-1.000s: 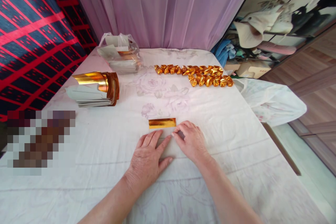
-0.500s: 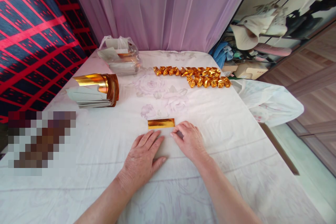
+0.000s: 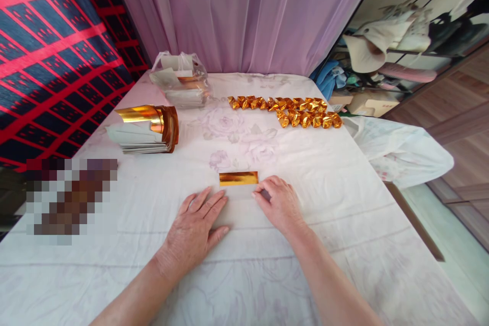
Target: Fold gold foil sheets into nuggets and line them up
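A sheet of paper (image 3: 239,204), white on the side facing up, is being pressed flat on the desk (image 3: 344,204), which is being covered by a pale flowered cloth. The far edge of the sheet is being shown folded over as a gold strip (image 3: 238,178), lying just beyond the fingertips. The left hand (image 3: 193,229) is being laid palm down with its fingers spread wide on the near left part of the sheet, nothing being gripped. The right hand (image 3: 278,204) is being rested on the right edge of the sheet with its fingers loosely curled, the fingertips touching the paper beside the strip; whether the edge is being pinched cannot be told. Well apart to the far left, a stack of gold-faced sheets (image 3: 147,130) is being kept with its top leaves curled up, and behind it a clear plastic bag (image 3: 181,81) of similar paper is being kept near a lilac curtain (image 3: 244,10). Along the far right of the desk, folded gold pieces (image 3: 286,110) are being set out in two rows.
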Available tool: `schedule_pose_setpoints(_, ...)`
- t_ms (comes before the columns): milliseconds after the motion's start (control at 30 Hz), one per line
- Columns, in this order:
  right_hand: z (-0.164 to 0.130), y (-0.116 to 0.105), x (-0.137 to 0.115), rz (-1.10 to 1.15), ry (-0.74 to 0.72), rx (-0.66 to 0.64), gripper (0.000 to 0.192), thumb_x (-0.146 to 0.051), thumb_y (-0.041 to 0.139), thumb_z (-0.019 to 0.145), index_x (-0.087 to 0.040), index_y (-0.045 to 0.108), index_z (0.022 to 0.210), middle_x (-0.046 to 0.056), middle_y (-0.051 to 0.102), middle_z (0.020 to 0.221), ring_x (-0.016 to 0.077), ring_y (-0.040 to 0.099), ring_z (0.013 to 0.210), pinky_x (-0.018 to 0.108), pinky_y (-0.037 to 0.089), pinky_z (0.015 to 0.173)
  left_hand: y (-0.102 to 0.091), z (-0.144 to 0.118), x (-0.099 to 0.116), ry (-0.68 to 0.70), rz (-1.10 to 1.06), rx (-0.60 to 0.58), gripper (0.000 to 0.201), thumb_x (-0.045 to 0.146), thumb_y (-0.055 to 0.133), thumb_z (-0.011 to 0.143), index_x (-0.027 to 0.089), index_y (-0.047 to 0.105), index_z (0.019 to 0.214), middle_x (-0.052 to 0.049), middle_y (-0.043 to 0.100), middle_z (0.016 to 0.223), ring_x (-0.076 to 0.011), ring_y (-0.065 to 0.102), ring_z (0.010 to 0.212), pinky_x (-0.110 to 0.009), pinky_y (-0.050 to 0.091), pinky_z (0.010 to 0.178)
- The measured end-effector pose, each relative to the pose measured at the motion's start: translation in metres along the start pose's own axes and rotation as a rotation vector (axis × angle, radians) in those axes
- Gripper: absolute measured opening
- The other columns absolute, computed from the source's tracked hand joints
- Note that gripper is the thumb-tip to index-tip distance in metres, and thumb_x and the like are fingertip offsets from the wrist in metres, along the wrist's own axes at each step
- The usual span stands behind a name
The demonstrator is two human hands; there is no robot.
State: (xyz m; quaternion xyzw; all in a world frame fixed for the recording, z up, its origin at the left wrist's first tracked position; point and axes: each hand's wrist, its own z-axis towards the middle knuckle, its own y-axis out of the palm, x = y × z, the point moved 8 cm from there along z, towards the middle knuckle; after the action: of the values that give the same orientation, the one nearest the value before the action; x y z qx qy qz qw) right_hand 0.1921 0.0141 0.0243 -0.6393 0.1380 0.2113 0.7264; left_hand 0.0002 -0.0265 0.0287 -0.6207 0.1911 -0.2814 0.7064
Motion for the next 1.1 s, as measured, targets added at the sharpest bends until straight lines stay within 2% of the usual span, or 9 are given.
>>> schedule_pose_setpoints(167, -0.002, 0.001, 0.001, -0.023, -0.016, 0.005, 0.004, -0.023, 0.062, 0.086, -0.024, 0.065, 0.082, 0.002, 0.065, 0.090, 0.0203, 0.060, 0.088, 0.032, 0.037, 0.075, -0.003, -0.001, 0.000, 0.004, 0.011, 0.024, 0.052, 0.049, 0.047, 0.096, 0.020, 0.050, 0.139, -0.004, 0.052, 0.147, -0.0282, 0.043, 0.136, -0.047, 0.030, 0.108)
schedule_pose_setpoints(267, -0.005, -0.004, -0.003, -0.048, -0.072, 0.074, 0.008, -0.021, 0.058, 0.088, -0.023, 0.065, 0.083, 0.003, 0.066, 0.089, 0.0205, 0.060, 0.087, 0.032, 0.039, 0.075, -0.003, -0.001, 0.002, -0.005, 0.012, 0.030, 0.051, 0.047, 0.049, 0.095, 0.020, 0.051, 0.138, -0.005, 0.052, 0.147, -0.0288, 0.044, 0.135, -0.047, 0.031, 0.108)
schedule_pose_setpoints(400, -0.011, -0.014, -0.026, -0.081, -0.196, 0.216, 0.015, -0.020, 0.052, 0.093, -0.022, 0.066, 0.088, 0.005, 0.067, 0.089, 0.0203, 0.059, 0.084, 0.032, 0.040, 0.077, -0.004, 0.000, 0.004, -0.004, 0.021, 0.034, 0.050, 0.046, 0.049, 0.095, 0.019, 0.054, 0.136, -0.005, 0.053, 0.146, -0.0304, 0.044, 0.134, -0.049, 0.031, 0.108)
schedule_pose_setpoints(533, -0.012, -0.005, -0.057, -0.007, -0.322, 0.187, 0.019, -0.017, 0.048, 0.095, -0.021, 0.065, 0.089, 0.005, 0.066, 0.086, 0.0186, 0.058, 0.082, 0.030, 0.041, 0.077, -0.005, 0.001, 0.002, -0.027, 0.001, 0.062, 0.048, 0.049, 0.044, 0.097, 0.021, 0.056, 0.135, -0.004, 0.056, 0.143, -0.0288, 0.046, 0.133, -0.049, 0.031, 0.110)
schedule_pose_setpoints(633, -0.006, 0.012, -0.064, -0.001, -0.259, 0.092, 0.013, -0.017, 0.053, 0.093, -0.021, 0.063, 0.086, 0.002, 0.066, 0.082, 0.0179, 0.059, 0.079, 0.029, 0.041, 0.074, -0.005, 0.001, 0.002, -0.035, -0.002, 0.076, 0.048, 0.049, 0.043, 0.097, 0.021, 0.057, 0.134, -0.004, 0.056, 0.143, -0.0286, 0.047, 0.133, -0.048, 0.030, 0.110)
schedule_pose_setpoints(767, 0.001, 0.024, -0.061, -0.046, -0.123, 0.039, 0.009, -0.021, 0.062, 0.089, -0.021, 0.061, 0.079, 0.002, 0.066, 0.079, 0.0190, 0.058, 0.078, 0.029, 0.038, 0.070, -0.005, 0.001, 0.002, -0.039, -0.001, 0.095, 0.049, 0.047, 0.043, 0.097, 0.019, 0.057, 0.134, -0.005, 0.058, 0.141, -0.0289, 0.048, 0.132, -0.048, 0.030, 0.109)
schedule_pose_setpoints(967, -0.001, 0.026, -0.060, -0.077, -0.058, 0.020, 0.010, -0.023, 0.063, 0.090, -0.021, 0.061, 0.080, 0.002, 0.066, 0.083, 0.0191, 0.058, 0.081, 0.030, 0.035, 0.071, -0.005, 0.001, 0.001, -0.036, -0.005, 0.103, 0.048, 0.045, 0.045, 0.096, 0.018, 0.057, 0.134, -0.005, 0.059, 0.139, -0.0297, 0.049, 0.131, -0.049, 0.031, 0.108)
schedule_pose_setpoints(1100, -0.004, 0.020, -0.048, -0.091, 0.026, 0.020, 0.010, -0.022, 0.063, 0.089, -0.022, 0.061, 0.079, 0.001, 0.066, 0.083, 0.0189, 0.058, 0.082, 0.031, 0.032, 0.071, -0.003, 0.000, 0.000, -0.029, -0.003, 0.098, 0.047, 0.044, 0.047, 0.096, 0.019, 0.057, 0.134, -0.005, 0.058, 0.140, -0.0301, 0.048, 0.131, -0.050, 0.031, 0.108)
